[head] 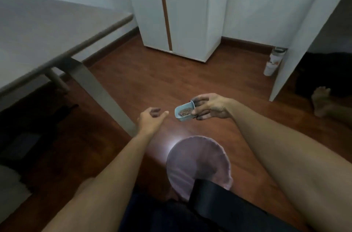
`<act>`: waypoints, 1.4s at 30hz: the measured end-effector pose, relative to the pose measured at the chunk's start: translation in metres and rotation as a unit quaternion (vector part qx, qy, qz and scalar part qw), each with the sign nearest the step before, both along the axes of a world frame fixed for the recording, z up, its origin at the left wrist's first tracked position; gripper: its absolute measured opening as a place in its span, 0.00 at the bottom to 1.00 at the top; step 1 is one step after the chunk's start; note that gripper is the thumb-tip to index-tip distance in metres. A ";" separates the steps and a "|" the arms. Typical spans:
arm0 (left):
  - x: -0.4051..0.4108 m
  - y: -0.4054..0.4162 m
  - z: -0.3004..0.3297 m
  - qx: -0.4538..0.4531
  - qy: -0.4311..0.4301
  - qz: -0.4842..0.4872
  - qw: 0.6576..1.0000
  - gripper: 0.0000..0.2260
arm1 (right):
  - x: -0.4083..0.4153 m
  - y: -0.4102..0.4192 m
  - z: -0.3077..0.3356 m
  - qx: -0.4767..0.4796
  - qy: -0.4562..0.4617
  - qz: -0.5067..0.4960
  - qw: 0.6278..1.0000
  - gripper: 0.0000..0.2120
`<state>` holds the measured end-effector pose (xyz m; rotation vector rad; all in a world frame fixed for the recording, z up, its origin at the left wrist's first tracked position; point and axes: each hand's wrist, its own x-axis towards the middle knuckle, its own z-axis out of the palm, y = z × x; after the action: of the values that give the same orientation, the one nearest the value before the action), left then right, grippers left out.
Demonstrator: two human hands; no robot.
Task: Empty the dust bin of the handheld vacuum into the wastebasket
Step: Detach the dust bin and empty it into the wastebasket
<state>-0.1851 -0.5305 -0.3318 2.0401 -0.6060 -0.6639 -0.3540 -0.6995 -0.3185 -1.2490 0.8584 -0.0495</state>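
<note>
My right hand [211, 106] grips a small pale-blue dust bin [184, 112], its open side turned up and toward me, with brown dust and crumbs showing inside. The bin is held above the wooden floor, beyond the wastebasket [198, 161], a round basket lined with a thin pinkish bag that stands on the floor near my body. My left hand [151, 117] hovers just left of the bin, fingers loosely curled and holding nothing. The vacuum's body is not in view.
A grey table [47, 28] with a slanted leg [99, 89] stands on the left. A white cabinet [181, 11] is straight ahead. A white bottle [274, 60] sits by a white panel [297, 47] on the right, near another person's bare foot [322, 100]. A black strap [219, 203] crosses the basket's near rim.
</note>
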 end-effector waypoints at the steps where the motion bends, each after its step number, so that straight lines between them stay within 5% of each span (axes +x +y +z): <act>1: -0.006 -0.003 -0.022 0.024 0.018 -0.012 0.999 0.19 | -0.007 -0.003 -0.020 0.004 0.020 0.003 1.000 0.29; 9: -0.036 0.012 -0.147 0.210 0.033 -0.110 0.971 0.29 | -0.040 0.006 -0.139 0.049 0.129 0.055 0.989 0.24; 13: -0.043 0.024 -0.178 0.243 0.025 -0.117 0.963 0.32 | -0.032 0.019 -0.167 -0.020 0.211 0.124 0.969 0.23; 16: -0.048 0.033 -0.190 0.251 0.008 -0.127 0.960 0.34 | -0.021 0.033 -0.181 -0.122 0.278 0.215 0.928 0.33; 19: -0.050 0.039 -0.196 0.242 -0.008 -0.134 0.961 0.34 | -0.014 0.041 -0.197 -0.197 0.342 0.312 0.864 0.22; 21: -0.050 0.039 -0.198 0.233 -0.010 -0.129 0.964 0.34 | -0.009 0.048 -0.198 -0.219 0.370 0.329 0.841 0.17; 25: -0.052 0.039 -0.199 0.222 -0.023 -0.124 0.967 0.33 | -0.002 0.065 -0.207 -0.276 0.412 0.309 0.812 0.27; 29: -0.052 0.039 -0.201 0.226 -0.027 -0.117 0.967 0.32 | -0.003 0.073 -0.222 -0.287 0.429 0.279 0.810 0.36; 42: -0.049 0.033 -0.195 0.241 -0.010 -0.115 0.964 0.31 | -0.001 0.058 -0.205 -0.250 0.431 0.264 0.826 0.32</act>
<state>-0.2339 -0.4976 -0.5270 2.4470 -0.7576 -1.0059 -0.3551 -0.6417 -0.5239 -2.0252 1.2733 0.8508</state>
